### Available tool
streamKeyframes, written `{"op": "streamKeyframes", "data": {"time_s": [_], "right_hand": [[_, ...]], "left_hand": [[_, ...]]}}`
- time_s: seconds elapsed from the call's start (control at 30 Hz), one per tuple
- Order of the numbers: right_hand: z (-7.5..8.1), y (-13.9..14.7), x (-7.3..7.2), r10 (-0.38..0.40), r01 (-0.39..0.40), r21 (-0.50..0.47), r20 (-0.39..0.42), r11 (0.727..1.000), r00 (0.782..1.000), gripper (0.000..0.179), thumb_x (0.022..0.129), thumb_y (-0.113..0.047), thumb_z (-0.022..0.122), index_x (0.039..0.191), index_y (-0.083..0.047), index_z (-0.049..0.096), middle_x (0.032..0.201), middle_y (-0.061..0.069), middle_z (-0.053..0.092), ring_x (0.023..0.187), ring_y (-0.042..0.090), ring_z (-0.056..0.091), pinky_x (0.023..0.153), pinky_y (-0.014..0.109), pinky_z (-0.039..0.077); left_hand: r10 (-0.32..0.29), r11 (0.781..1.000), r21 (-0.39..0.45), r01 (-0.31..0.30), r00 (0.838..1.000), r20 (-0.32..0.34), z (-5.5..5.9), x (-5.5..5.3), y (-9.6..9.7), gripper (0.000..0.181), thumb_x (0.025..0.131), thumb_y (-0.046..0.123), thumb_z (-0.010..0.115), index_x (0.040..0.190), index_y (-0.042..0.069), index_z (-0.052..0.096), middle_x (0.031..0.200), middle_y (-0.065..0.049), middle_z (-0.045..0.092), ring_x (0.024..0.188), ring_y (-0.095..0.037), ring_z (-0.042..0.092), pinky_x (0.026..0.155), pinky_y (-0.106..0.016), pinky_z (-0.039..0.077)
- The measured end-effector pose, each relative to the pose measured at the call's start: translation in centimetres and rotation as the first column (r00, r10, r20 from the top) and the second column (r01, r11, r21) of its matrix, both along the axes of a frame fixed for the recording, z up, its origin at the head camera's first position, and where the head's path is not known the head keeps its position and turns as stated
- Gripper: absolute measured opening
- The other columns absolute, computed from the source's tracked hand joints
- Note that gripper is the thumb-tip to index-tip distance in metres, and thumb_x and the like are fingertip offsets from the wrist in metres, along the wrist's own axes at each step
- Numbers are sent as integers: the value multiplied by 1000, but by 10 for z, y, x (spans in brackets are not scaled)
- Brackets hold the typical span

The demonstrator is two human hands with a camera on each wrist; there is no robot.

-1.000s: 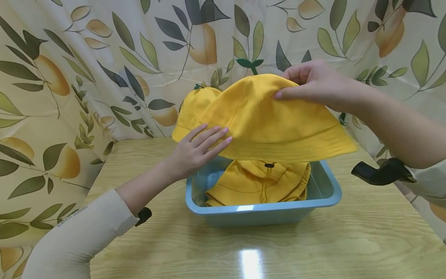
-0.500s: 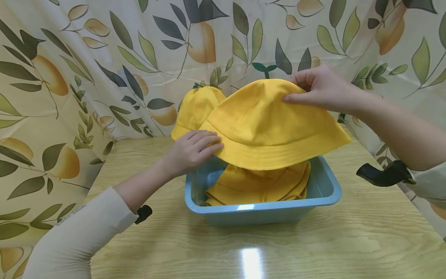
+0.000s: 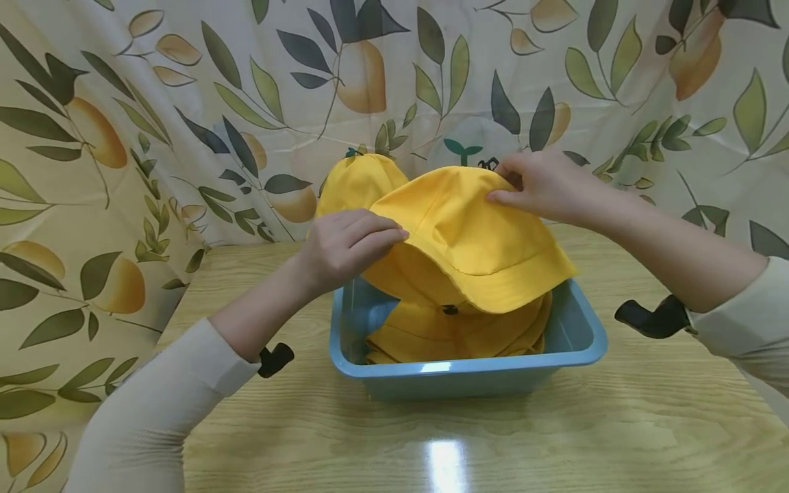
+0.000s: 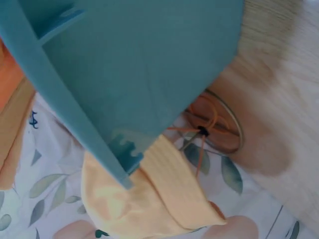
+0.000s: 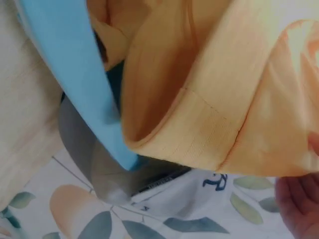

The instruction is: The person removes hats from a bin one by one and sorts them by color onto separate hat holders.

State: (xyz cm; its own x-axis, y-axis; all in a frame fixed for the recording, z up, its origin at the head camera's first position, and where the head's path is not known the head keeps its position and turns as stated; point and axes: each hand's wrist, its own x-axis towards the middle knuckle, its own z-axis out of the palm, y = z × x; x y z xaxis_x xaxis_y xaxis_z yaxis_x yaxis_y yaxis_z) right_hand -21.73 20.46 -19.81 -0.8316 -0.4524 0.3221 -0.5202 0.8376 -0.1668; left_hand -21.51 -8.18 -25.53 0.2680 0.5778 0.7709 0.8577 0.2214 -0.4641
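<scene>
A yellow bucket hat (image 3: 487, 233) with a green sprout on its crown is held tilted over the light-blue tub (image 3: 468, 368). My left hand (image 3: 351, 250) pinches its brim at the left. My right hand (image 3: 548, 185) pinches the crown near the top, thumb in front; in the right wrist view some fingers (image 5: 301, 199) show at the edge beside the hat's brim (image 5: 199, 129). Below, more yellow hat fabric (image 3: 431, 332) lies in the tub, partly covered by the held hat. The left wrist view does not show my left hand.
Another yellow hat (image 3: 360, 181) stands behind the tub at the left; in the left wrist view, a cord (image 4: 202, 132) and a thin ring lie beside it. A grey cap (image 5: 94, 159) sits behind the tub at right. A patterned curtain (image 3: 246, 123) backs the wooden table (image 3: 296, 424).
The held hat has come down and tipped, its underside now showing at the left. My left fingers went from lying flat against it to pinching the brim. The right hand moved lower.
</scene>
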Motion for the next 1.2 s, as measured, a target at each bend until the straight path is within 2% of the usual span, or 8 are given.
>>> {"op": "streamKeyframes", "data": {"time_s": [0.13,0.27,0.47,0.67,0.73,0.83,1.03,1.2], "right_hand": [[-2,-10,6,51,-59,-54,-148,997,988,34,81,-21,68,102,4,59,86,17,66,76,28,62,69,40,50],[3,-24,18,160,-198,-121,-265,973,951,38,83,-26,67,105,3,60,89,16,67,80,27,64,71,41,50],[13,-40,34,378,-443,-49,-442,895,814,62,86,-54,46,98,4,63,83,14,65,75,23,62,69,35,51],[17,-43,43,448,-481,83,-527,873,722,50,92,-45,41,90,1,62,79,12,63,69,21,60,60,33,52],[17,-41,45,449,-465,122,-554,877,701,34,91,-32,51,87,0,61,74,11,62,64,19,57,54,31,50],[16,-37,50,412,-406,148,-579,902,704,13,82,-13,63,85,-1,61,69,9,59,58,17,53,47,28,47],[15,-25,57,311,-289,130,-561,948,767,16,72,1,69,85,3,60,70,12,61,57,21,55,50,34,50],[18,-21,51,300,-317,81,-602,945,740,15,71,5,69,81,4,58,71,14,62,58,21,56,52,34,50]], "left_hand": [[-53,999,-14,53,999,13,4,0,4,15,83,1,60,97,1,65,85,-9,67,66,-20,63,62,-28,53],[-27,1000,1,27,995,93,10,2,8,15,86,3,59,99,0,64,85,-10,65,70,-20,62,65,-28,53],[32,996,80,-43,991,133,25,3,19,13,82,3,63,95,2,67,82,-8,66,74,-18,63,70,-26,53],[52,989,134,-68,992,114,31,-1,24,10,83,3,63,92,1,68,81,-9,64,76,-19,63,69,-26,53],[49,987,149,-66,992,114,33,-3,25,10,83,3,63,91,1,68,81,-9,65,76,-19,63,71,-26,53],[50,981,180,-67,994,98,35,-5,24,8,82,1,62,89,0,67,80,-10,66,75,-19,64,73,-26,53],[82,971,219,-96,994,73,34,-7,19,7,81,1,63,87,2,67,78,-8,66,73,-18,64,69,-26,54],[90,976,180,-124,978,187,24,-2,15,13,80,4,67,92,1,66,83,-8,67,77,-16,64,73,-23,53]]}}
